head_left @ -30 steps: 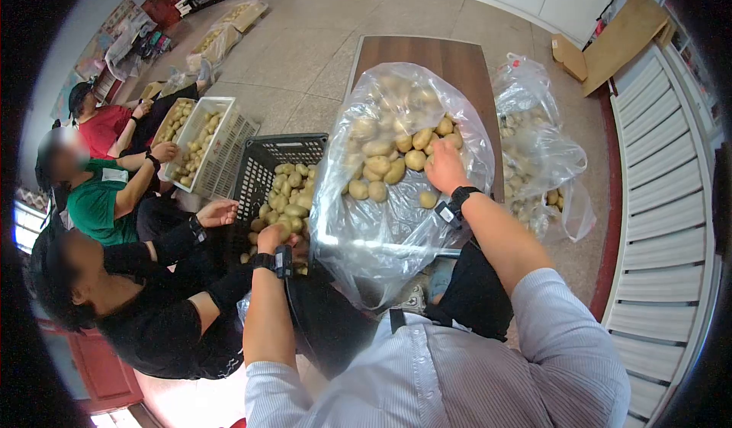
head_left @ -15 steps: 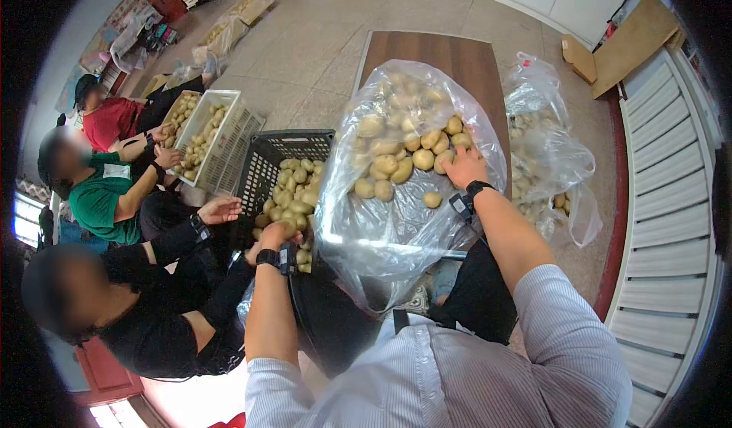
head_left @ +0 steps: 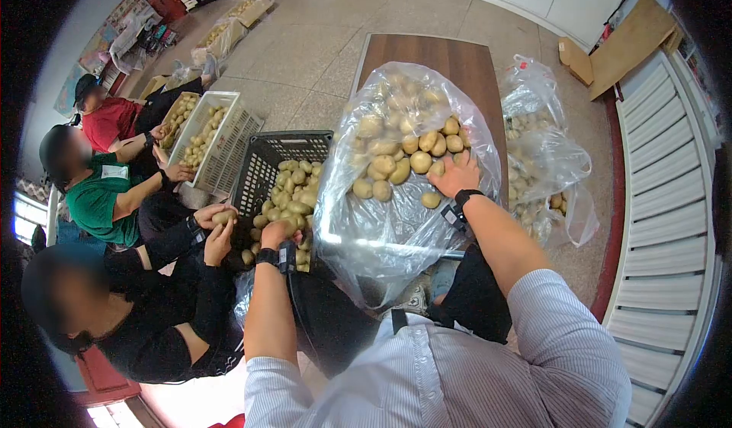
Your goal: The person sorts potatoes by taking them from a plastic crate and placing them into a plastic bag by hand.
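My right hand (head_left: 460, 175) lies palm down inside a clear plastic bag (head_left: 381, 237). Its fingers are spread, and the inner side touches a potato (head_left: 437, 169) at the edge of a pile. A single potato (head_left: 430, 200) rests apart on the plastic, nearer to me. More potatoes (head_left: 420, 161) fill the far part of the bag, some blurred behind the film. My left hand (head_left: 277, 233) reaches down into a black crate (head_left: 257, 153) of potatoes (head_left: 293, 192). Its fingers are partly hidden among them, so whether it grips one is unclear.
The bag lies on a brown wooden table (head_left: 427, 51). To the left, a co-worker in black (head_left: 160, 306) holds a potato (head_left: 224, 217). Two more people sit beyond, beside a white crate (head_left: 229, 142). Bags of potatoes (head_left: 534, 123) stand on the floor at right.
My right hand has shifted slightly left and towards me, its fingers spreading. My left hand has sunk a little lower in the crate. The neighbouring co-worker's hands have come together around a potato.
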Demonstrator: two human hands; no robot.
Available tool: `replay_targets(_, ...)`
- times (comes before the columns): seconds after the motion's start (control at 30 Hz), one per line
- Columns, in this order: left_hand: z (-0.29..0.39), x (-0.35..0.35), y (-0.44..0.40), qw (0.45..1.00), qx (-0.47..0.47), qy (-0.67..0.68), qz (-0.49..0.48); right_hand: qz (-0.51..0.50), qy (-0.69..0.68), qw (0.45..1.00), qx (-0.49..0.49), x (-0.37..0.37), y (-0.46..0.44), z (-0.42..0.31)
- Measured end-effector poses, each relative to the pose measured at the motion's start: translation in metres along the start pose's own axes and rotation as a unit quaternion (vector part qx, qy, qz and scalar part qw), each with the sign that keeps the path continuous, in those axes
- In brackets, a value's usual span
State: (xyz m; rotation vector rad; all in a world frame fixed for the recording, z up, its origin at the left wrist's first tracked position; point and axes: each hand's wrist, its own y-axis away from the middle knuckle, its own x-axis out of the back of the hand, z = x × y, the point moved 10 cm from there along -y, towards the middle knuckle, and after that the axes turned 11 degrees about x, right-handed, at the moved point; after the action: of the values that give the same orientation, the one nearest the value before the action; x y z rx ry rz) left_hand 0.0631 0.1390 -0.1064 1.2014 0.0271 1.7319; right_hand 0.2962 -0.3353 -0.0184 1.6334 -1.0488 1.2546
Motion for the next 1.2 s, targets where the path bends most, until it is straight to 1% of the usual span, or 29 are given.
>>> replay_targets(0.13, -0.008, -0.002, -0.002, 0.999, 0.021, 0.041, -0.015, 0.036, 0.017, 0.999, 0.017, -0.003, 0.001, -0.001)
replay_targets(0.2, -0.012, -0.002, -0.003, 0.998, 0.027, 0.056, -0.02, 0.048, 0.06, 0.995, 0.067, -0.005, 0.003, -0.012)
replay_targets(0.33, -0.017, -0.004, -0.004, 0.996, 0.038, 0.078, -0.029, 0.053, 0.06, 0.993, 0.084, -0.005, 0.013, -0.026)
replay_targets(0.4, -0.018, -0.004, -0.005, 0.996, 0.039, 0.081, -0.03, 0.002, 0.027, 0.997, 0.074, -0.014, 0.016, -0.027)
replay_targets(0.43, -0.019, -0.004, -0.005, 0.996, 0.039, 0.079, -0.028, 0.001, 0.027, 0.997, 0.076, -0.015, 0.018, -0.03)
replay_targets(0.5, -0.021, -0.003, -0.006, 0.997, 0.03, 0.061, -0.02, 0.028, 0.041, 0.992, 0.112, -0.016, 0.023, -0.042)
replay_targets(0.53, -0.023, -0.003, -0.006, 0.999, 0.022, 0.041, -0.01, 0.026, 0.042, 0.992, 0.118, -0.02, 0.026, -0.044)
replay_targets(0.6, -0.022, 0.001, -0.009, 0.999, -0.018, -0.037, 0.024, 0.094, 0.024, 0.99, 0.099, -0.014, 0.028, -0.042)
replay_targets(0.63, -0.015, 0.0, -0.009, 0.991, -0.056, -0.108, 0.053, 0.075, -0.003, 0.994, 0.075, -0.016, 0.026, -0.037)
replay_targets(0.67, -0.01, 0.0, -0.007, 0.975, -0.098, -0.181, 0.081, 0.069, -0.004, 0.993, 0.091, -0.014, 0.027, -0.039)
replay_targets(0.73, 0.026, 0.006, 0.03, 0.926, -0.197, -0.296, 0.126, 0.069, -0.037, 0.995, 0.061, -0.016, 0.021, -0.031)
replay_targets(0.8, -0.041, -0.034, -0.047, 0.919, -0.178, -0.32, 0.146, 0.063, -0.009, 0.997, 0.046, -0.013, 0.023, -0.032)
replay_targets(0.83, -0.008, -0.011, -0.003, 0.914, -0.182, -0.338, 0.128, 0.082, 0.013, 0.994, 0.068, -0.019, 0.018, -0.028)
replay_targets(0.87, 0.009, 0.005, 0.021, 0.923, -0.123, -0.33, 0.156, 0.101, 0.034, 0.99, 0.088, -0.028, 0.015, -0.026)
replay_targets(0.9, 0.002, 0.002, 0.016, 0.924, -0.103, -0.34, 0.142, 0.082, 0.026, 0.992, 0.088, -0.025, 0.017, -0.031)
replay_targets(0.93, 0.002, 0.008, 0.02, 0.925, -0.07, -0.331, 0.171, 0.067, 0.02, 0.994, 0.081, -0.016, 0.019, -0.034)
replay_targets(0.97, -0.005, 0.008, 0.017, 0.924, -0.07, -0.331, 0.179, 0.07, 0.016, 0.993, 0.089, -0.019, 0.02, -0.04)
replay_targets(1.03, -0.003, 0.009, 0.013, 0.922, -0.081, -0.328, 0.187, 0.074, 0.052, 0.993, 0.069, -0.017, 0.019, -0.033)
replay_targets(1.1, -0.007, 0.001, 0.01, 0.924, -0.108, -0.342, 0.129, 0.078, 0.065, 0.992, 0.079, -0.025, 0.015, -0.032)
replay_targets(1.13, 0.001, 0.003, 0.017, 0.924, -0.114, -0.343, 0.125, 0.075, 0.075, 0.99, 0.091, -0.022, 0.019, -0.038)
replay_targets(1.2, -0.002, 0.012, 0.022, 0.943, -0.031, -0.31, 0.117, 0.057, 0.073, 0.991, 0.092, -0.021, 0.027, -0.045)
